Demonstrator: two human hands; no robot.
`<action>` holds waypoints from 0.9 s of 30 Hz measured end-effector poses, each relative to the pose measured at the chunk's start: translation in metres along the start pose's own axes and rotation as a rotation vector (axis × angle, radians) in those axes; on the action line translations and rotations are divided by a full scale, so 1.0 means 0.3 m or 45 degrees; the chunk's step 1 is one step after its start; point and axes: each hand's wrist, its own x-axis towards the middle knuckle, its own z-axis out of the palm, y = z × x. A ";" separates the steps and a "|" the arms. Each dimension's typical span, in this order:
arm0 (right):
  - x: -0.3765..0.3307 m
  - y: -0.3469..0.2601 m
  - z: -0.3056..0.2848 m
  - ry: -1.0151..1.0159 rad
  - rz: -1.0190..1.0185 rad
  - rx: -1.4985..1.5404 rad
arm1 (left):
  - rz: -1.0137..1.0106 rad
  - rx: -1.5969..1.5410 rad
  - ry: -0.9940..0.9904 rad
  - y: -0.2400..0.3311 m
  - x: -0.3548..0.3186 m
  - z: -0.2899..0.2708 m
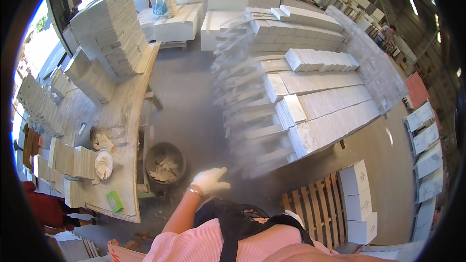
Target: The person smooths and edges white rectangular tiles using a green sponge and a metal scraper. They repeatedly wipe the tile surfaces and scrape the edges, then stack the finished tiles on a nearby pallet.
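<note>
My left hand (209, 180), in a white work glove, hangs over the floor just in front of my body. Its thumb and fingers are apart, and nothing is in it. Nearest to it stands a dark round bucket (180, 157) with pale scraps inside. Of my right hand (296, 218) only a bit of white glove shows past my dark apron; its fingers are hidden. Ahead to the right, rows of white-grey stone slabs (335, 111) lie on a low stand. Several stone pieces along its left edge look smeared by motion blur.
On the left, a worktable (127, 184) carries stacked stone tiles (109, 29), a white bowl (104, 164) and a green box (115, 201). At right are a wooden pallet (315, 208) and white boxes (358, 204). A person in red (43, 211) stands lower left; another person (387, 34) works far right.
</note>
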 end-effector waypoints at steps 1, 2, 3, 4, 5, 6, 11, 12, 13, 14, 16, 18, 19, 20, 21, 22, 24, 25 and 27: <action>0.015 -0.036 0.007 -0.038 -0.132 -0.117 | -0.026 -0.034 0.024 -0.030 -0.024 -0.004; 0.052 -0.097 0.014 -0.027 -0.135 -0.285 | -0.072 -0.050 0.027 -0.063 -0.054 -0.011; 0.069 -0.154 0.023 -0.033 -0.194 -0.297 | -0.124 -0.049 0.020 -0.098 -0.083 -0.024; 0.082 -0.215 0.027 -0.019 -0.223 -0.332 | -0.175 -0.073 0.048 -0.132 -0.105 -0.039; 0.100 -0.278 0.042 -0.015 -0.264 -0.398 | -0.229 -0.087 0.062 -0.163 -0.125 -0.050; 0.111 -0.332 0.056 -0.005 -0.308 -0.485 | -0.282 -0.103 0.068 -0.191 -0.149 -0.055; 0.136 -0.538 0.175 -0.088 -0.276 -0.619 | -0.348 -0.096 0.243 -0.301 -0.236 -0.095; 0.137 -0.569 0.203 -0.115 -0.305 -0.687 | -0.346 -0.116 0.255 -0.311 -0.254 -0.099; 0.140 -0.601 0.233 -0.160 -0.328 -0.751 | -0.343 -0.130 0.283 -0.319 -0.273 -0.102; 0.140 -0.630 0.252 -0.216 -0.341 -0.766 | -0.357 -0.143 0.310 -0.324 -0.292 -0.103; 0.158 -0.691 0.280 -0.327 -0.327 -0.863 | -0.412 -0.164 0.319 -0.323 -0.334 -0.092; 0.202 -0.753 0.303 -0.360 -0.368 -0.973 | -0.489 -0.220 0.306 -0.312 -0.375 -0.068; 0.229 -0.781 0.309 -0.363 -0.400 -1.004 | -0.525 -0.235 0.311 -0.303 -0.396 -0.050; 0.252 -0.801 0.312 -0.366 -0.394 -1.063 | -0.575 -0.231 0.299 -0.292 -0.413 -0.032; 0.279 -0.822 0.314 -0.395 -0.422 -1.021 | -0.623 -0.220 0.295 -0.278 -0.431 -0.012; 0.310 -0.844 0.316 -0.418 -0.420 -1.011 | -0.703 -0.201 0.272 -0.262 -0.451 0.007; 0.364 -0.882 0.317 -0.485 -0.506 -1.055 | -0.745 -0.234 0.295 -0.227 -0.481 0.037; 0.388 -0.897 0.325 -0.481 -0.565 -1.132 | -0.790 -0.244 0.305 -0.205 -0.495 0.051; 0.424 -0.915 0.331 -0.552 -0.626 -1.132 | -0.862 -0.281 0.329 -0.155 -0.521 0.075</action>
